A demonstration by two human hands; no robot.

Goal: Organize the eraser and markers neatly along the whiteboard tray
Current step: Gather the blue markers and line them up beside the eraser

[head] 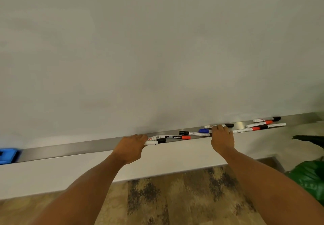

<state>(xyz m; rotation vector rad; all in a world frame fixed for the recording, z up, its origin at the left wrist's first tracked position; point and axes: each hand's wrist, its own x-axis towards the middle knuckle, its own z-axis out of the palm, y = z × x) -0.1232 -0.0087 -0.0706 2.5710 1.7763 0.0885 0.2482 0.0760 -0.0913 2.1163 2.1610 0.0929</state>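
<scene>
Where the metal tray (pixel 70 148) ran under the whiteboard (pixel 140 49), a blue eraser (pixel 7 155) sat at its far left end. Markers (pixel 194 133) lay scattered along the right half. The left hand (pixel 130 148) curled on a white, black-capped marker (pixel 154 142); the right hand (pixel 222 139) rested fingers-down on the blue-capped marker (pixel 204 131), grip apparently loose.

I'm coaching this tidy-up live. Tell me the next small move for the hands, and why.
Probably slide the left hand rightward, nudging its markers toward the right hand. The markers lie scattered and crossed at angles along the tray, while the blue eraser sits alone at the far left end.
</scene>
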